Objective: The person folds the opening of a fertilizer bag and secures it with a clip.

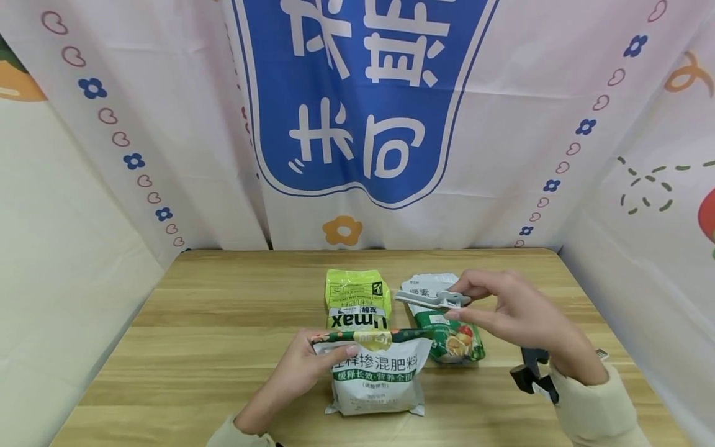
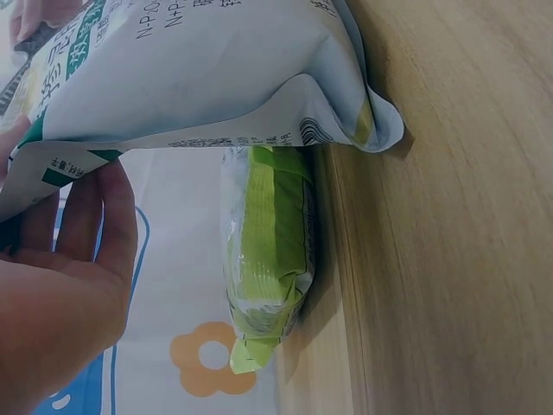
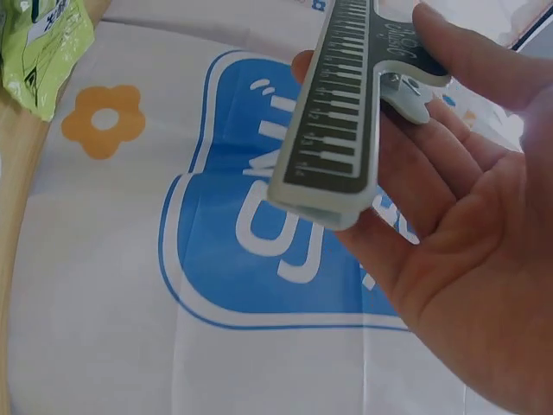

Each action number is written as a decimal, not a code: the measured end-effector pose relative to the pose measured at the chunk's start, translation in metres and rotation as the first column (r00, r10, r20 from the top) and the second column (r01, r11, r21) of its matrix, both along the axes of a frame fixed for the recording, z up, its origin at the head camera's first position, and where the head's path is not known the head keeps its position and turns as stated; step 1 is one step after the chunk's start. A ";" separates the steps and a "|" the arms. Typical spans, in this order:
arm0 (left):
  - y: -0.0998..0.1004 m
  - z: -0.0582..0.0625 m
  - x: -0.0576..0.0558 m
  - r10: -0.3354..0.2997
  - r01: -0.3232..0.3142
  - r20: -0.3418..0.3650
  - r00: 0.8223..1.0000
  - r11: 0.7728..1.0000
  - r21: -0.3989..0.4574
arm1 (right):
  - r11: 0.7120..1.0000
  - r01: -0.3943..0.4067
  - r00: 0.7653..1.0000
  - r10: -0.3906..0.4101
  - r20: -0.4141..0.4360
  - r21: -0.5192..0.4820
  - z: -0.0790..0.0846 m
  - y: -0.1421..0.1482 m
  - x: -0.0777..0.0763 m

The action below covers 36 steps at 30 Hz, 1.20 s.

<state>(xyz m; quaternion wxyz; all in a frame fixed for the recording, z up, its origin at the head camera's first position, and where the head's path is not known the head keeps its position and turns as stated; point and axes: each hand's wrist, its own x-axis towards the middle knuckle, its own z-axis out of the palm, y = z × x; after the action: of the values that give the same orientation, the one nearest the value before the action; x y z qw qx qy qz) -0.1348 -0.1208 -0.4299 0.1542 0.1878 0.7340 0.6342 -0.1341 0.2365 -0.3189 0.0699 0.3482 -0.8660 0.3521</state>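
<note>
A white fertilizer bag (image 1: 380,385) stands upright near the front of the table, its dark green top folded over. My left hand (image 1: 304,366) pinches the left end of that fold, thumb in front and fingers behind, as the left wrist view also shows. My right hand (image 1: 503,304) holds a pale clip (image 1: 430,299) in the air to the right of the bag. In the right wrist view the clip (image 3: 333,112) has a piano-key print on its long bar, and my thumb and fingers grip its handle.
Behind the white bag lies a lime-green bag (image 1: 357,292). To its right is a green and white bag (image 1: 447,335) with fruit pictures, partly under my right hand. A black device (image 1: 533,375) is by my right wrist. A printed cloth (image 1: 223,186) hangs behind the table (image 1: 223,310).
</note>
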 end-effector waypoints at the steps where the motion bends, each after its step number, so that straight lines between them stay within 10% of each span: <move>1: 0.000 0.000 0.000 0.004 -0.004 0.004 1.000 1.000 -0.004 | 1.000 -0.016 1.000 0.016 -0.023 0.007 0.001 -0.003 0.000; 8: -0.001 -0.001 0.000 0.007 -0.007 0.009 1.000 1.000 -0.003 | 0.988 -0.151 0.982 0.153 -0.108 0.027 0.002 -0.017 -0.004; 36: 0.001 0.000 0.000 0.018 -0.018 0.015 1.000 1.000 -0.008 | 0.963 -0.193 0.973 0.212 -0.086 0.189 0.011 -0.064 -0.007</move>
<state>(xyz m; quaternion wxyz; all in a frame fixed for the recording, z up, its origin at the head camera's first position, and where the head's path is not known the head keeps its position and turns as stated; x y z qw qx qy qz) -0.1349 -0.1198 -0.4301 0.1548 0.1759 0.7369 0.6341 -0.1406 0.1726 -0.3080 0.0475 0.4582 -0.8489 0.2591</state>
